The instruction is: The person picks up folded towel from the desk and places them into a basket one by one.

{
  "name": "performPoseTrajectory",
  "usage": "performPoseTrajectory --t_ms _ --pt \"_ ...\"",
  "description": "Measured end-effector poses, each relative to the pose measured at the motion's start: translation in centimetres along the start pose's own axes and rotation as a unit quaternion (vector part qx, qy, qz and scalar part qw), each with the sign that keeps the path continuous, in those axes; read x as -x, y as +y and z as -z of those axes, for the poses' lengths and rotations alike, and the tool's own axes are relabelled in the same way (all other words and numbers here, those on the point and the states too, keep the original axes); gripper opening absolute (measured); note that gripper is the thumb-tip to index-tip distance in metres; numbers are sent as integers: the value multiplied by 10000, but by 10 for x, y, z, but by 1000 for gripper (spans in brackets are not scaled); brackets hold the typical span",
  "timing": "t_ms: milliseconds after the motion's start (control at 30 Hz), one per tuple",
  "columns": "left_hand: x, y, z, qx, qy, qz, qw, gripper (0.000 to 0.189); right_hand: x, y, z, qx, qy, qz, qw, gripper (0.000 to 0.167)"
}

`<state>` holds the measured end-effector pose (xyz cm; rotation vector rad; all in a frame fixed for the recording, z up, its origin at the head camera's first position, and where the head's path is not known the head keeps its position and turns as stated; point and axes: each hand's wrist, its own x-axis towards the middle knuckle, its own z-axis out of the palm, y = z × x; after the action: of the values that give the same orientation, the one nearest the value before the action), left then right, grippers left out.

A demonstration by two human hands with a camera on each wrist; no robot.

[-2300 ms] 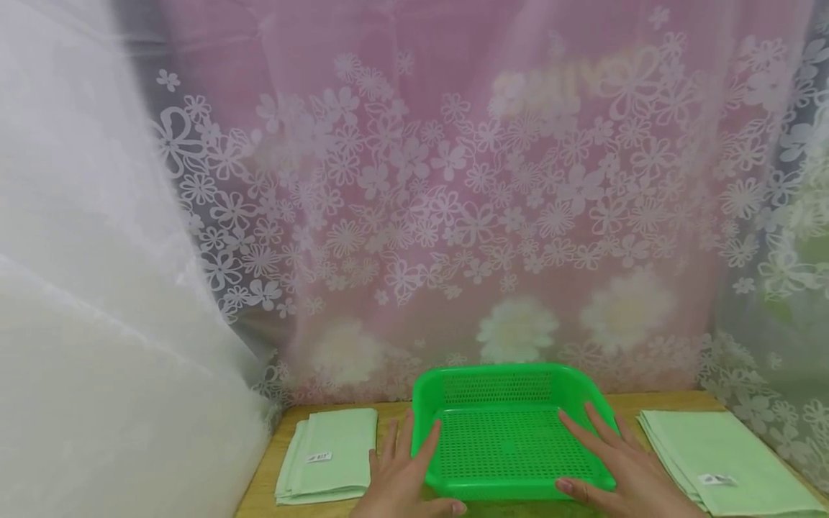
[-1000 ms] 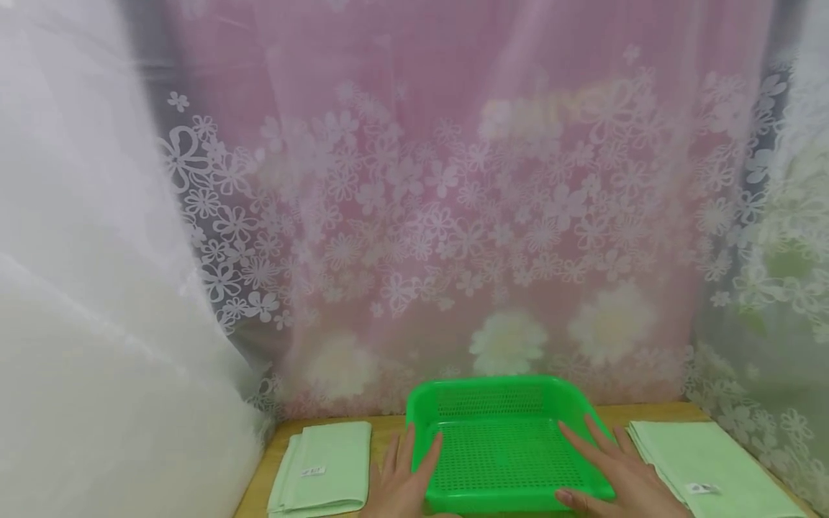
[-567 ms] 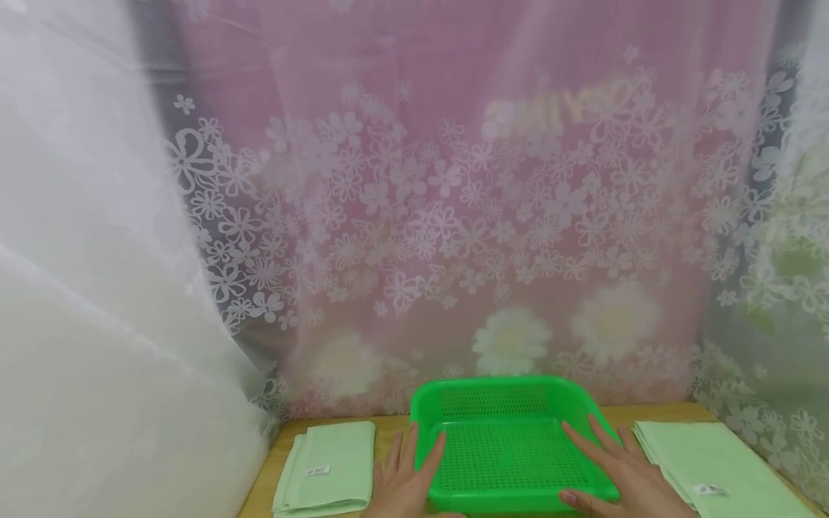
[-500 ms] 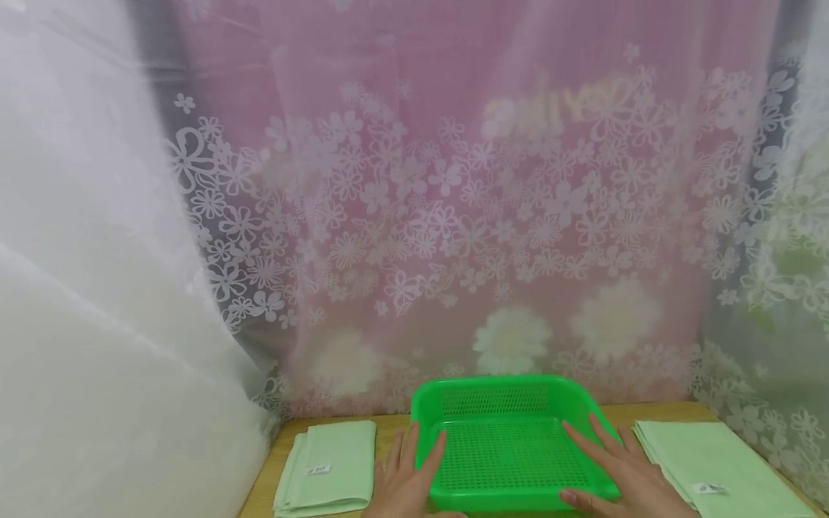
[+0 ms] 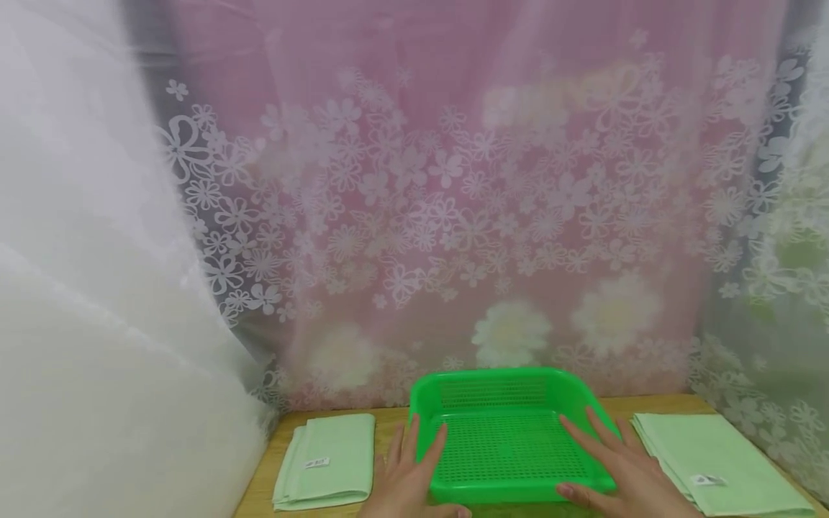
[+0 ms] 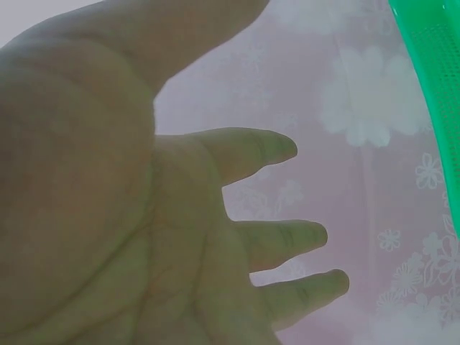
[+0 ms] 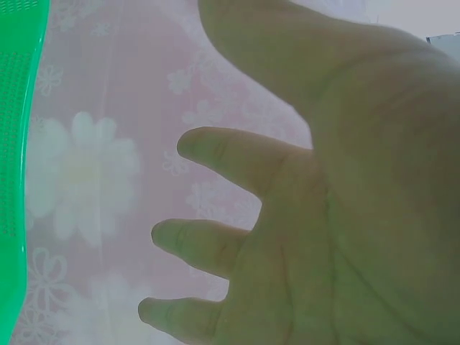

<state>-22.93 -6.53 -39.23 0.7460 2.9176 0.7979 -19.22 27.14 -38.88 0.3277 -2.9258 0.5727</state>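
Observation:
A green plastic basket (image 5: 512, 496) with perforated walls and floor stands on the wooden table, nothing inside it. My left hand (image 5: 406, 482) is held with fingers spread over its left front corner in the head view. On the other side, my right hand (image 5: 624, 471) spreads its fingers over the basket's right front corner. Both palms appear bare in the wrist views, the left palm (image 6: 144, 215) and the right palm (image 7: 345, 215), with the basket's edge at the border of each picture. Neither hand holds anything.
A folded pale green cloth (image 5: 333, 460) with a white tag lies left of the basket. Another folded pale green cloth (image 5: 725, 460) lies to the right. Behind the wooden table (image 5: 388, 414) hangs a pink flowered curtain (image 5: 453, 216); a white sheet (image 5: 97, 324) hangs at left.
The head view has shifted slightly, so the whole scene sits a little higher than half a second ago. Hands, basket and cloths keep their places relative to one another.

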Motion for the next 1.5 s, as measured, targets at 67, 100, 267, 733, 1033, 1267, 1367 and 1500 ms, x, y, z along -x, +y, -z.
performPoseTrajectory --t_ms 67,100,267,733,1033,1267,1367,1500 --pt "4 -5 0 77 -30 38 10000 105 0 -4 -6 45 64 77 9999 84" --pt "7 -7 0 74 -31 55 10000 105 -1 -5 -9 61 92 127 9999 84" --pt "20 -20 3 29 51 211 9998 104 -5 -13 -22 96 -75 259 9996 86" --pt "44 -58 64 289 513 1031 9929 103 -33 -56 -31 -198 -308 345 9987 91" --pt "38 -90 108 212 950 1138 9887 101 -84 -136 -28 -681 -253 1041 9919 88" --pt "41 -141 112 398 784 1609 9831 94 -116 -205 -72 -1213 -545 1377 9815 77" --pt "30 -177 101 433 734 1730 9812 84 -138 -226 -110 -1418 -516 1499 9771 70" --pt "4 -227 68 540 559 1909 9785 67 -168 -236 -165 -1602 -687 1413 9745 64"
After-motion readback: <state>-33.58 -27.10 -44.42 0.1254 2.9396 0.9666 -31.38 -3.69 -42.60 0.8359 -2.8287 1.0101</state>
